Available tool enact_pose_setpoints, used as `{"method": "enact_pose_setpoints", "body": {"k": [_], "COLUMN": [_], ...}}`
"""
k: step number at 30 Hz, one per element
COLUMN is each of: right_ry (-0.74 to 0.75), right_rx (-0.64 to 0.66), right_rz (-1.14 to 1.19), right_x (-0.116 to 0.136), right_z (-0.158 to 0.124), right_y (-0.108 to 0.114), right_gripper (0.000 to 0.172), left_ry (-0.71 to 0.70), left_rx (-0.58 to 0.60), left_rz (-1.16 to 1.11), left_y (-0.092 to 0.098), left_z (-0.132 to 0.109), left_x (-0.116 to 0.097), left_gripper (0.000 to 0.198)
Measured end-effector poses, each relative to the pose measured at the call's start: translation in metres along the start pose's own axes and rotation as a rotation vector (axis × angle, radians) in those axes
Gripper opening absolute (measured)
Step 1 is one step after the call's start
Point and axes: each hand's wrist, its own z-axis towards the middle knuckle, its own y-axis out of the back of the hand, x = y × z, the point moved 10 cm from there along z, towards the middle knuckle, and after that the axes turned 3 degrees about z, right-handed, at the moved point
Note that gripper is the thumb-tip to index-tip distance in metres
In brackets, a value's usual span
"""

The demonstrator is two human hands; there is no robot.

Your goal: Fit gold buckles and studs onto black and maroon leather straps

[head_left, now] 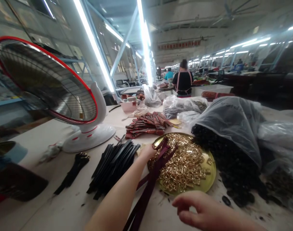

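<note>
My left hand [149, 152] reaches to the left rim of a round gold-coloured tray [210, 181]. Dark purple straps [152, 179] run from this hand down toward me, with short ends over the tray. The straps cover the fingers, which appear closed on them. A heap of small gold metal buckles [182, 163] fills much of the tray. My right hand [197, 207] hovers at the tray's near edge, fingers loosely curved and apart, with nothing visible in it. Left of my left forearm lies a stack of black straps [112, 166].
A red-rimmed white fan [88, 138] stands on the left, with a black strap bundle [73, 171] near it. Brown-red strips [148, 123] lie beyond the tray. Black pieces [233, 170] spill from a plastic bag [233, 118] at right. A person [183, 80] stands farther back.
</note>
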Motion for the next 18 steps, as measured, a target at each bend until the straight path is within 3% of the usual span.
{"method": "enact_pose_setpoints", "body": {"k": [3,5,7,9,12,14,16,18], "right_ry": [-0.034,-0.081,-0.066,0.029,0.184,0.301,0.43,0.531], "right_rx": [-0.109,-0.114,-0.08,-0.046,0.054,-0.031,-0.268,-0.335], "right_rz": [0.374,0.686,0.897,0.935,0.742,0.615,0.586,0.594], "right_x": [-0.005,0.0,0.021,0.057,0.113,0.14,0.158,0.176], "right_z": [0.027,0.046,0.059,0.059,0.033,0.005,-0.027,-0.053], "right_y": [0.003,-0.006,-0.019,-0.027,-0.038,-0.031,-0.014,-0.021], "right_gripper": [0.032,0.04,0.04,0.029,0.019,0.022,0.022,0.024], "left_ry": [-0.029,-0.057,-0.074,-0.03,0.11,0.113,-0.007,-0.171], "left_rx": [0.008,0.019,0.038,0.107,0.287,0.288,0.152,0.023], "left_rz": [-0.161,-0.256,-0.317,-0.378,-0.569,-0.708,-0.807,-0.888], "left_y": [0.006,0.006,0.002,-0.008,-0.018,-0.001,0.037,0.076], "left_z": [-0.028,-0.067,-0.118,-0.17,-0.235,-0.26,-0.272,-0.285], "left_x": [-0.012,-0.022,-0.029,-0.029,-0.026,-0.038,-0.064,-0.103], "left_gripper": [0.02,0.015,0.018,0.021,0.035,0.039,0.033,0.031]}}
